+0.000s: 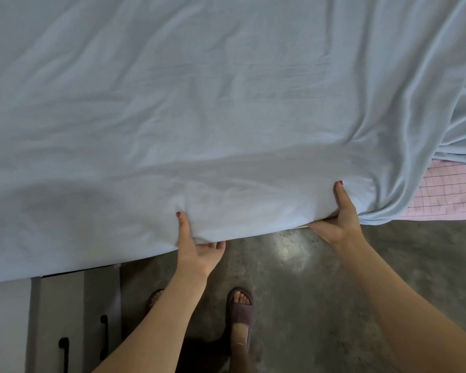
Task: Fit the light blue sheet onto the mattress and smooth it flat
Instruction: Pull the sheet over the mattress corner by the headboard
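Observation:
The light blue sheet (199,103) covers most of the bed, with soft creases across it. Its near edge hangs over the bed's side. My left hand (197,246) grips that edge, thumb on top and fingers tucked under the fabric. My right hand (339,219) grips the same edge further right, thumb up on the sheet, fingers beneath. At the right the sheet is bunched and pulled back, baring a corner of the mattress (447,195), which is pink with a dark grid pattern.
A grey concrete floor (307,292) lies below the bed edge. My feet in purple slippers (240,308) stand close to the bed. A grey cardboard box (65,319) with handle slots sits at the lower left, partly under the sheet.

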